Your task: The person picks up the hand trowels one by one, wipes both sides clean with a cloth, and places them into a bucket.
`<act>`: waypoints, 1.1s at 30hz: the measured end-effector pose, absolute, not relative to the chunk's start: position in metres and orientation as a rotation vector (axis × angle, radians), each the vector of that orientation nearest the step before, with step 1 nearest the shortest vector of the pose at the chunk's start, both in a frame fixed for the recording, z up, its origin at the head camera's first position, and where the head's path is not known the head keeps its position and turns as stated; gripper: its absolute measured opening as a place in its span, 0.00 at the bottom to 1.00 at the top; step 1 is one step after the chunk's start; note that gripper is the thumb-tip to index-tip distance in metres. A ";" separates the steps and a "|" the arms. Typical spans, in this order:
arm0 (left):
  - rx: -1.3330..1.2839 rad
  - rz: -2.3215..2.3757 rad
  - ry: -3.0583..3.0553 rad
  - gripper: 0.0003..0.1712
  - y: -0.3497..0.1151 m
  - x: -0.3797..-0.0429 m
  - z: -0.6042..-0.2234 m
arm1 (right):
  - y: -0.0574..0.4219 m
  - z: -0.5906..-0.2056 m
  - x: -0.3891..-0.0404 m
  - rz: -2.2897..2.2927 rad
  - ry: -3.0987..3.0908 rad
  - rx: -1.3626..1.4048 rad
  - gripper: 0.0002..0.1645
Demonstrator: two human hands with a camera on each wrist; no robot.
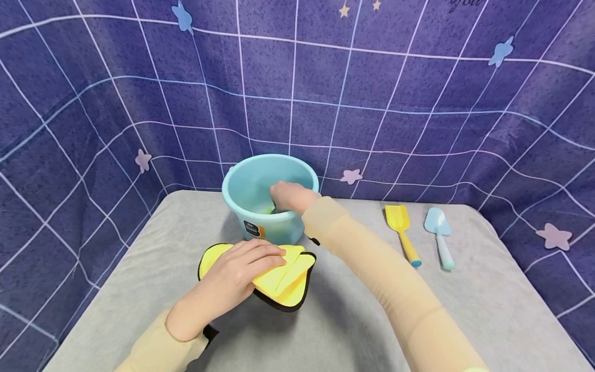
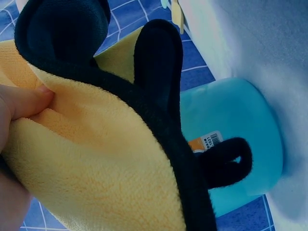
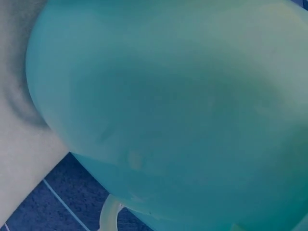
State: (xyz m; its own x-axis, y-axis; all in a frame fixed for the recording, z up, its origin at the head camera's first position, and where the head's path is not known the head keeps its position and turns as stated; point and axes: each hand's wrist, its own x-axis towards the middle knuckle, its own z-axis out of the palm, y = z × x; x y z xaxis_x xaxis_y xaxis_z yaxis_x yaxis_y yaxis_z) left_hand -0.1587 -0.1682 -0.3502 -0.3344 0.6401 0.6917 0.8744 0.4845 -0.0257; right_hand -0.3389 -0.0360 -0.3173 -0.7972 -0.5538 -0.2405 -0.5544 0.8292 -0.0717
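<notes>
My left hand (image 1: 239,266) grips a folded yellow cloth (image 1: 283,281) with black edging, held just in front of the bucket. In the left wrist view the thumb presses into the plush yellow side of the cloth (image 2: 115,144), and a black hanging loop (image 2: 226,163) sticks out from its edge. A light blue bucket (image 1: 237,204) stands upright near the back of the table. My right hand (image 1: 293,197) reaches over its rim, bent downward, with the fingertips hidden. A small green patch (image 1: 268,210) shows beside that hand inside the bucket. The bucket wall (image 3: 144,96) fills the right wrist view.
On the right lie a yellow toy shovel (image 1: 400,222) with a blue handle end and a light blue toy spade (image 1: 438,225). A grey cloth covers the table (image 1: 372,320). A purple-blue gridded curtain (image 1: 372,129) with stars hangs closely behind and at both sides.
</notes>
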 end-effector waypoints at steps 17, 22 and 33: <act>-1.257 -0.477 -2.078 0.30 -0.165 -0.158 -0.347 | -0.021 -0.291 -0.330 0.030 2.740 -0.959 0.10; -1.270 -0.477 -2.069 0.31 -0.162 -0.158 -0.346 | -0.009 -0.276 -0.323 0.034 2.797 -1.083 0.10; -1.292 -0.490 -2.050 0.32 -0.156 -0.157 -0.344 | 0.028 -0.240 -0.304 -0.039 2.916 -1.133 0.15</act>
State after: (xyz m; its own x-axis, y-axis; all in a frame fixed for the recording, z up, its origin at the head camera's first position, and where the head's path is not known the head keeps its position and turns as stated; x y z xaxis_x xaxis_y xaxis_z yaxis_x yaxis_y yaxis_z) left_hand -0.1572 -0.1562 -0.3435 -0.2971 0.6501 0.6994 0.8962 0.4426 -0.0307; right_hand -0.3037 0.0278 -0.2404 -0.7378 -0.6751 -0.0033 -0.6747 0.7375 -0.0282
